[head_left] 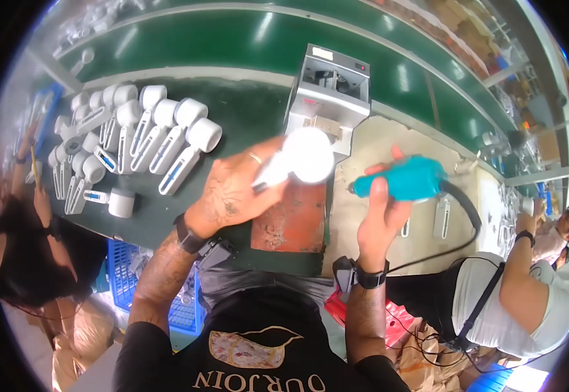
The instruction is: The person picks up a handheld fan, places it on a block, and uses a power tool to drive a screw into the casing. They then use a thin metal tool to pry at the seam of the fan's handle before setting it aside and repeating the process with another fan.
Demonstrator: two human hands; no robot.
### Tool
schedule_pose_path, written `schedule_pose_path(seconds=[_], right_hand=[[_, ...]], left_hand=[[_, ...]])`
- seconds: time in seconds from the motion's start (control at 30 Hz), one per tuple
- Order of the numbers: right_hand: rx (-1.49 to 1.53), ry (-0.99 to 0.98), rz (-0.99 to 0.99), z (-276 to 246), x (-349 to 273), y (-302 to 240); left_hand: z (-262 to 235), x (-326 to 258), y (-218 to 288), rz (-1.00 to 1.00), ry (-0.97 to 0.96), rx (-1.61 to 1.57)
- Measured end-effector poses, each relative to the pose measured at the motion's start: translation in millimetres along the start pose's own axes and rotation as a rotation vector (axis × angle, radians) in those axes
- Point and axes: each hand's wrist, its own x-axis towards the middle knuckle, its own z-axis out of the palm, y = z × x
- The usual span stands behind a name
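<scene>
One white round-headed part [299, 159], overexposed

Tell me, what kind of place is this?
Most likely a factory assembly line: a long green conveyor belt, rows of identical white plastic parts on the bench, and a teal power screwdriver in the right hand.

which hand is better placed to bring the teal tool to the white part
Right. The right hand already grips the teal power tool, its tip pointing toward the white handheld part, which the left hand holds.
</scene>
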Motion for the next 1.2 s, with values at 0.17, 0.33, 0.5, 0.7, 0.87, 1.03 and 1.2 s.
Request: schedule_pose_path(seconds=[0.17,0.33,0.5,0.7,0.87,1.03,1.2], right_hand=[[0.081,0.056,-0.063,-34,-31,3],[0.093,0.089,0.013,-40,-45,-20],[0.238,0.046,0.038,-25,-31,-34],[0.237,-0.058,-0.067,31,25,-22],[0.152,-0.108,-0.136,68,64,-17],[0.119,-0.126,-0.103,82,75,6],[0.108,-0.138,-0.096,82,68,9]], left_hand=[[33,2,8,0.269,-0.277,0.12],[50,3,9,0.382,-0.329,0.237],[51,-1,3,0.323,-0.384,0.205],[48,0,-3,0.196,-0.365,-0.011],[51,-5,-6,0.245,-0.354,0.023],[52,-7,-7,0.298,-0.242,-0.025],[50,-5,-6,0.295,-0.267,-0.028]])
